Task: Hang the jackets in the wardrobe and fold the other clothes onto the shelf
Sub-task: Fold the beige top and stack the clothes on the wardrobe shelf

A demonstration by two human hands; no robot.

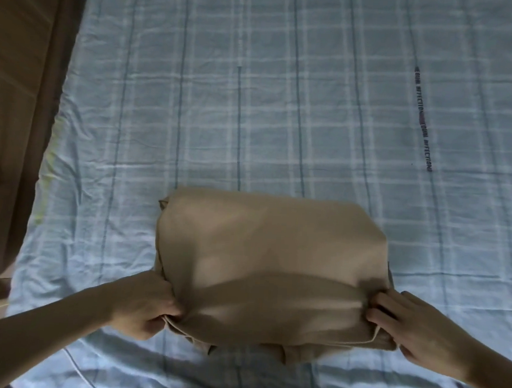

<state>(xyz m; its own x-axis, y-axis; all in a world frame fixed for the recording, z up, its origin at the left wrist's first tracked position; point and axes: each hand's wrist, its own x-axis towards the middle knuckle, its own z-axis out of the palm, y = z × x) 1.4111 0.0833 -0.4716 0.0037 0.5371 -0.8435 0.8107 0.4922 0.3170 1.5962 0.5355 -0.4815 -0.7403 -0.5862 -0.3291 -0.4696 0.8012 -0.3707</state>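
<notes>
1. Centrally, a tan, soft-fabric garment folded into a rough rectangle (269, 266) lies on a bed covered with a pale blue checked sheet (284, 105), close to the bed's near edge and about midway between its left and right sides.
2. At the garment's near left corner, the left hand (146, 304) has its fingers curled into the fabric, so its grip holds a bunched fold of the tan cloth.
3. At the garment's near right corner, the right hand (411, 326) pinches the layered edge, its fingers bent over the top and its grip closed on the cloth.
4. Several layers of the garment show along the near edge between the two hands, with a small flap hanging below.
5. Dark printed lettering (422, 120) runs in a line along the sheet toward the bed's far right.
6. A brown wooden piece of furniture (15, 89) stands just beside the bed's left edge.
</notes>
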